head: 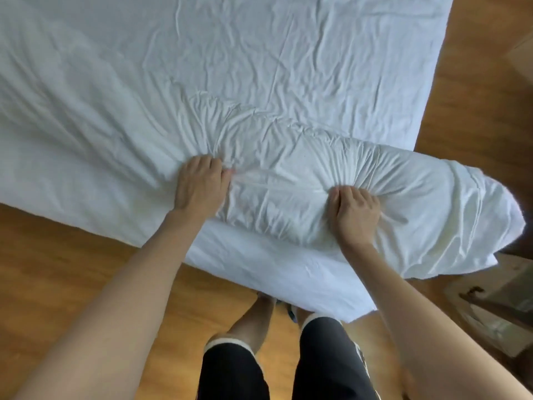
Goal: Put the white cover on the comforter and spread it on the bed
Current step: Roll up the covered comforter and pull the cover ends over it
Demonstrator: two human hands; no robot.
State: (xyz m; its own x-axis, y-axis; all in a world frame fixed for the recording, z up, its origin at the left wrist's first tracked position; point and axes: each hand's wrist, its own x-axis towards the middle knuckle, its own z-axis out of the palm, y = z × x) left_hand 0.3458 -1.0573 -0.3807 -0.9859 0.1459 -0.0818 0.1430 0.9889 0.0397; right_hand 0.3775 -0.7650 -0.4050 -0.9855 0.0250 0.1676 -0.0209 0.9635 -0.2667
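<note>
I am standing at the corner of the bed (302, 281) and looking down at my own arms. On the left, the white cover (202, 82) lies spread over the bed, full of little wrinkles, and it runs off the top and left edges, so I cannot see how far it goes. My left hand (200, 184) is on the cover near the bed's edge. Its fingers are curled down into the cloth and bunch it up, so folds fan out from it; the fingertips are tucked in the folds and I cannot see them. Between my hands the cloth is puffy and crumpled. My right hand (355, 213) is a fist that grabs a bunch of the cover, with creases spreading from it like rays. To the right of that hand is a fat, rounded lump that hangs past the bed corner over the wood floor (57, 269). The comforter (514, 209) peeks out as a fuzzy edge at the far tip of the lump; the rest of it is hidden inside. Things at the right edge are too blurry to tell.
</note>
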